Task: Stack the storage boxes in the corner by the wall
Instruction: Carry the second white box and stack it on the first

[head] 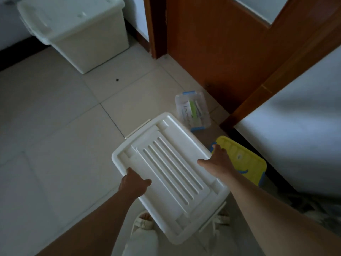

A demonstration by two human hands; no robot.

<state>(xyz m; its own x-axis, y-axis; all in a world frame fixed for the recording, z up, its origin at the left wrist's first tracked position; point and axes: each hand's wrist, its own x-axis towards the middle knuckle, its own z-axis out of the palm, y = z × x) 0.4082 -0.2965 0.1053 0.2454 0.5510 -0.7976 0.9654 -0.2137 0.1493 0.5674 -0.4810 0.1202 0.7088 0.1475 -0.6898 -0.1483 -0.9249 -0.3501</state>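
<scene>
I hold a white storage box point(169, 174) with a ribbed lid in front of me, above the tiled floor. My left hand point(133, 182) grips its left long edge and my right hand point(217, 162) grips its right long edge. A larger white storage box point(79, 32) with its lid on stands in the far left corner against the wall. A small clear box point(192, 110) with blue clips lies on the floor by the door. A yellow-lidded box point(243, 159) sits on the floor just right of my right hand.
A brown wooden door point(221, 52) and its frame stand ahead on the right. A white wall point(295, 135) runs along the right side. My feet in light sandals point(144, 220) show below the held box. Pale floor tiles point(55, 126) stretch left toward the corner.
</scene>
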